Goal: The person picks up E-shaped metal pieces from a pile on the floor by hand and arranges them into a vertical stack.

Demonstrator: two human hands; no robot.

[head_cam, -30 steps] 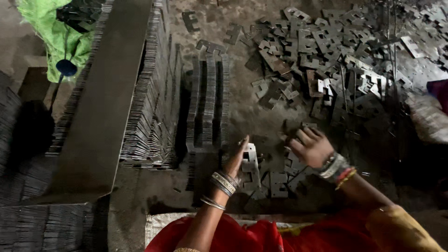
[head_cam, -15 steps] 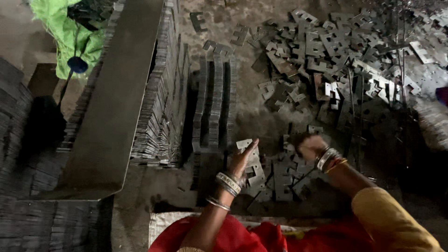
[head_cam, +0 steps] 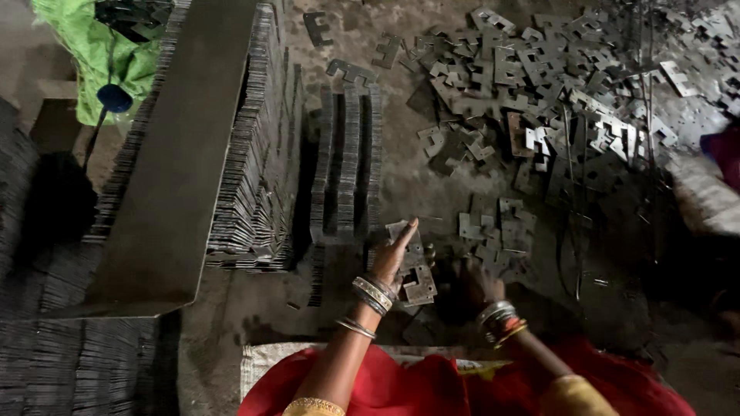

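Since the earlier frame the right hand (head_cam: 472, 283) has drawn back from the scattered pieces and now lies low on the floor (head_cam: 401, 177), close beside the left hand (head_cam: 395, 258). The left hand has stayed near the same spot, palm turned right, its fingers (head_cam: 406, 231) pressed together and laid flat against a small bundle of E-shaped metal plates (head_cam: 416, 270), which it holds upright on the floor just right of the palm. The right hand sits in shadow; whether its fingers are spread or curled I cannot tell, though they reach to the near right edge of that bundle. Both wrists carry bangles.

Just beyond the left hand, a neat stack of plates (head_cam: 347, 162) lies in rows. Left of it, a long metal sheet (head_cam: 177, 162) rests on a taller pile of stacked plates. Far right, a loose heap of plates (head_cam: 555, 100) covers the floor. A green cloth (head_cam: 92, 54) lies at the far left.
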